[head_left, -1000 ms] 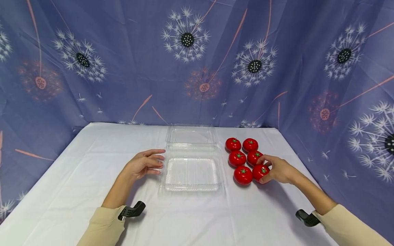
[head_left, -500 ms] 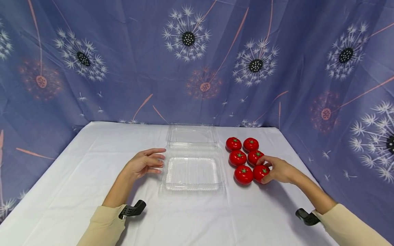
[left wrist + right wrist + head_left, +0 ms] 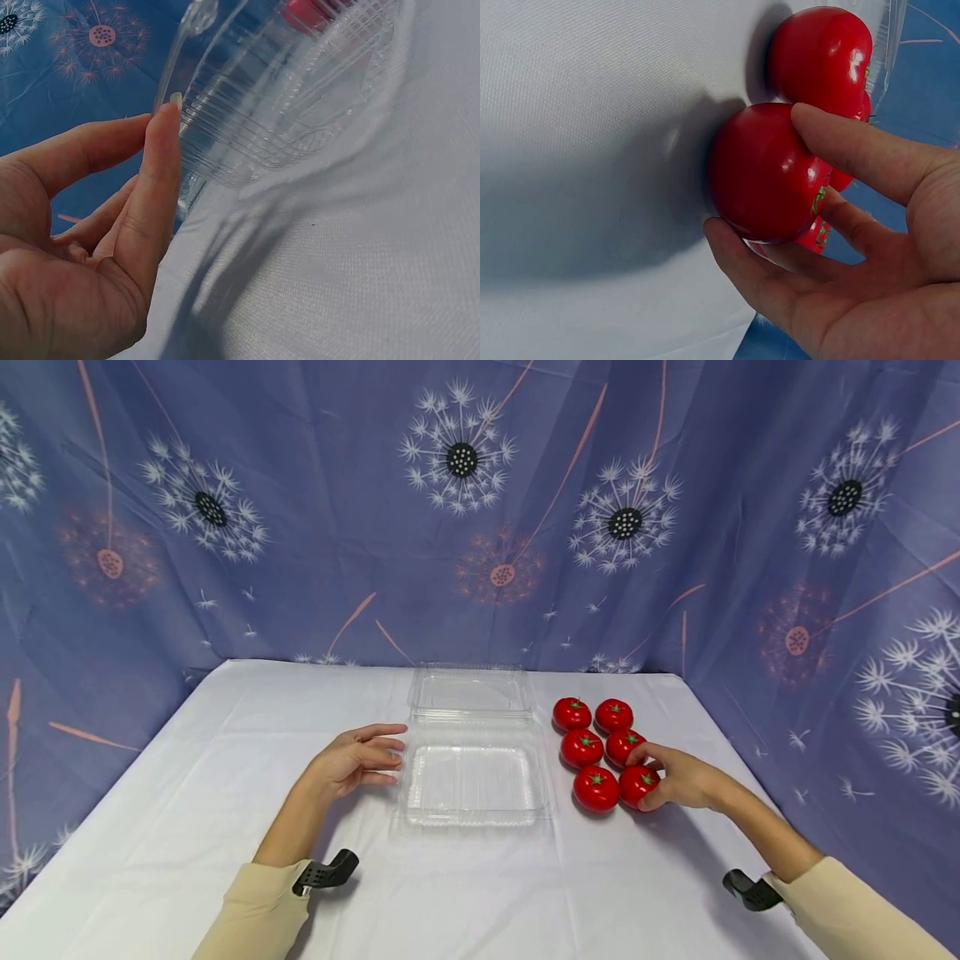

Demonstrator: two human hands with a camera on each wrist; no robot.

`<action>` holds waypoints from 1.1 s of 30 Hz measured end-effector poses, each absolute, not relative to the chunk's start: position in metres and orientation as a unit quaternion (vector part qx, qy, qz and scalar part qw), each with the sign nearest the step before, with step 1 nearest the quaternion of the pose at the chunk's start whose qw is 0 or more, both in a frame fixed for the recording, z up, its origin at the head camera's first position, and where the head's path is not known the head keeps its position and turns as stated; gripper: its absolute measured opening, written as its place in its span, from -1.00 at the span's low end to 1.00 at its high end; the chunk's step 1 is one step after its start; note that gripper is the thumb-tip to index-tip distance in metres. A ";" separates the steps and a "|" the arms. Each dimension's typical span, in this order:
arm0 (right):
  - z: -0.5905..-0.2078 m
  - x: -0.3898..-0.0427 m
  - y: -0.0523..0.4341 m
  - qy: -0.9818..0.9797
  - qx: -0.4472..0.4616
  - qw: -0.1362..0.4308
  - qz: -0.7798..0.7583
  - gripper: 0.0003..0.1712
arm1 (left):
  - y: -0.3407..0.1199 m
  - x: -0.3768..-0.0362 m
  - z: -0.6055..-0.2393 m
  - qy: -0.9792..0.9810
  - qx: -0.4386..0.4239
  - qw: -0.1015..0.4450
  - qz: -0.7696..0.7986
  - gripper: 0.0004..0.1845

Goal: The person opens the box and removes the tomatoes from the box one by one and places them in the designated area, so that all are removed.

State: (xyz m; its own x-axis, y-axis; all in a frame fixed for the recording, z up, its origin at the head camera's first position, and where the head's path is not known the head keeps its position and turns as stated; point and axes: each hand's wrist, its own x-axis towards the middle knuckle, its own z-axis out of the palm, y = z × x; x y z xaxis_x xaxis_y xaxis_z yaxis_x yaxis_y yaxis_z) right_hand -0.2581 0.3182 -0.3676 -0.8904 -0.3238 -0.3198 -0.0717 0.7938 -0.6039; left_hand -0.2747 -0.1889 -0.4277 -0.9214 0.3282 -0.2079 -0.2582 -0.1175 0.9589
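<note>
Right hand [image 3: 678, 777] curls fingers and thumb round the near-right tomato [image 3: 638, 783] — I'd lift straight, clear of its neighbour [image 3: 596, 788] — while left hand [image 3: 351, 762] rests loosely spread at the clamshell tray [image 3: 471, 814].

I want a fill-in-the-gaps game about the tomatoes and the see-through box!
1. The right hand grips one red ____ of the group on the white tablecloth.
2. Counting the gripped one, there are ____ tomatoes in all.
3. The clear plastic box has its lid ____.
4. The left hand rests beside the box's ____ edge, as the person sees it.

Missing words: tomato; six; open; left
</note>
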 end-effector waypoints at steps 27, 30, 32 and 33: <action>-0.367 -0.257 0.317 0.926 -0.104 0.217 -0.292 -0.31 | -0.190 -0.274 -0.429 0.617 0.031 0.204 0.759 -0.27; -0.365 -0.258 0.317 0.924 -0.108 0.219 -0.294 -0.30 | -0.190 -0.274 -0.429 0.616 0.032 0.205 0.760 -0.27; -0.364 -0.259 0.318 0.923 -0.108 0.222 -0.296 -0.28 | -0.190 -0.274 -0.428 0.616 0.033 0.205 0.759 -0.27; -0.362 -0.260 0.318 0.923 -0.109 0.223 -0.295 -0.27 | -0.190 -0.274 -0.428 0.616 0.034 0.205 0.760 -0.27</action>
